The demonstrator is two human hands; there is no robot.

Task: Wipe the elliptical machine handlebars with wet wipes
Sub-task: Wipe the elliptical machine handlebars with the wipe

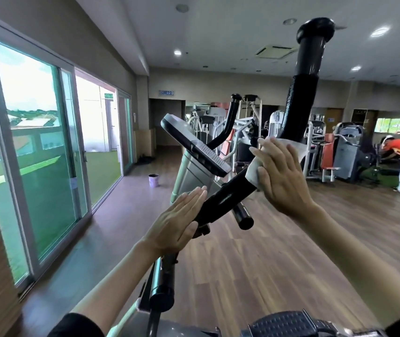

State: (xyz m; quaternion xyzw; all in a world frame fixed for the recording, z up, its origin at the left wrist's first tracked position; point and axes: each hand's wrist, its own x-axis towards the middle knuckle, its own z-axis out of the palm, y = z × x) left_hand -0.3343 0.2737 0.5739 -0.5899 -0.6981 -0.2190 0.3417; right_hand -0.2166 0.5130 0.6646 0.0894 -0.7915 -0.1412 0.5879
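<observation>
Right hand point(284, 176) flat, fingers straight, pressing the thin white wet wipe point(253, 173) onto the bend of the curved black padded elliptical handlebar point(228, 198); left hand point(177, 222) open too, palm against the lower grip. Wipe looks limp and light, the bar rigid and likely to swing, so wrap the wipe round the tube and brace low

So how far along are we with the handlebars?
Nothing shows as finished: no bar looks visibly wiped. In hand: the right hand presses the white wipe on the near handlebar at its bend; the left hand lies flat against its lower stretch. Probably left: that bar's upper grip and the far handlebar, which no hand touches.
</observation>
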